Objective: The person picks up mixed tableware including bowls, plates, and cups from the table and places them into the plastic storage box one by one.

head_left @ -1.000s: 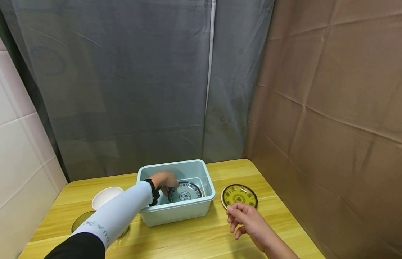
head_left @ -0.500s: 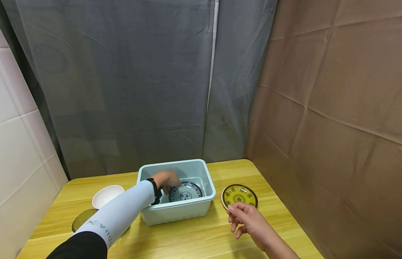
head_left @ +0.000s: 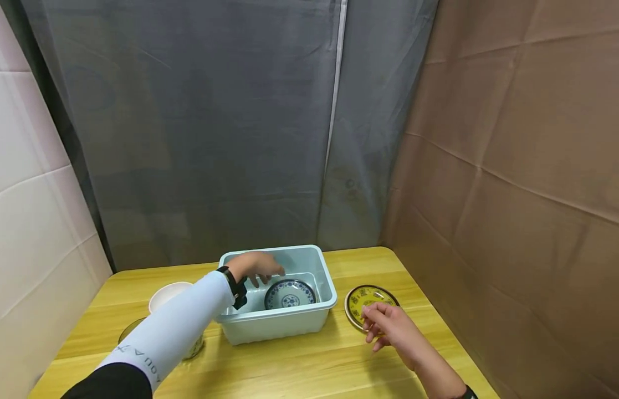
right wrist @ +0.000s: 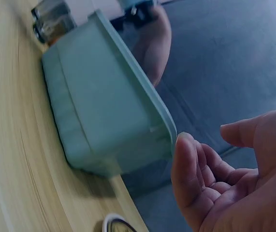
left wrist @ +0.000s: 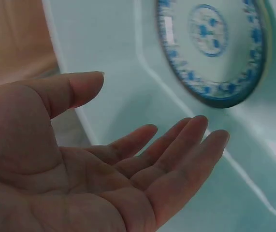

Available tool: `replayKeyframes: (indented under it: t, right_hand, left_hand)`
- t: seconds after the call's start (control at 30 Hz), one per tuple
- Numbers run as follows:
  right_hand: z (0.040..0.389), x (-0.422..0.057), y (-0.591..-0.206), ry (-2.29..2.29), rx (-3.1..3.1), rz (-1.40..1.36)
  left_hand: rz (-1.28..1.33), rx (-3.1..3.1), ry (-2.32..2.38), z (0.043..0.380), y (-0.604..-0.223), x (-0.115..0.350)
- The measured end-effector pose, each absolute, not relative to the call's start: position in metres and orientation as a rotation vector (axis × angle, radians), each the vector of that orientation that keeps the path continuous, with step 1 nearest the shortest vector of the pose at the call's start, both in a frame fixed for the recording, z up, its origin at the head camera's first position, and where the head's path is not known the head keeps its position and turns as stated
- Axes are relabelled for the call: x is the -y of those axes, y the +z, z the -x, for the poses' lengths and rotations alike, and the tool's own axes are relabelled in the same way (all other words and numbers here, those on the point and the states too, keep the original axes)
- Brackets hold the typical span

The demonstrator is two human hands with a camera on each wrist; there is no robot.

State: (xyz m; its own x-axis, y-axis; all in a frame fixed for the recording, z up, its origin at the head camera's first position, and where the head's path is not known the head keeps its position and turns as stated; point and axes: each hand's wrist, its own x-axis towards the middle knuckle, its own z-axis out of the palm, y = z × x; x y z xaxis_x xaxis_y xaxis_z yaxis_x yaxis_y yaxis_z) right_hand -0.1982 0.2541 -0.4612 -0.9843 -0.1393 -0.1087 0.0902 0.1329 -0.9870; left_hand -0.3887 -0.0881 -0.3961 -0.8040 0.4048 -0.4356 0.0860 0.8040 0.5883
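A blue-and-white patterned plate (head_left: 290,294) lies inside the pale blue plastic bin (head_left: 274,331). Over the bin's left part hovers my left hand (head_left: 256,266), its fingers apart from the plate and holding nothing; the left wrist view shows a gap between the fingertips and the plate (left wrist: 210,53). My right hand (head_left: 393,328) is held above the table, loosely curled around nothing. In the head view it overlaps the near edge of a yellow plate (head_left: 365,297) with a dark rim, right of the bin.
A white bowl (head_left: 165,293) sits left of the bin. In front of it, a transparent brownish glass dish (head_left: 131,329) is partly hidden by my left sleeve (head_left: 177,316). A grey curtain (head_left: 214,138) hangs behind the yellow wooden table (head_left: 269,368).
My left hand has let go of the blue-and-white plate's left edge and risen, its fingers spreading. The right hand has shifted slightly up in the head view.
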Motion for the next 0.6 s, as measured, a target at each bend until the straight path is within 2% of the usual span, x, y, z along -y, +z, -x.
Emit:
replayKeyframes:
  t: [0.33, 0.6]
  right_hand:
    - [0.217, -0.277, -0.468, -1.914, -2.445, -0.16]
    - [0.225, -0.284, -0.474, -1.874, -2.494, -0.21]
  left_hand:
    - [-0.535, -2.386, 1.03, 0.351, -0.353, 0.097]
    - [-0.599, -2.448, 1.198, 0.308, -0.354, 0.127]
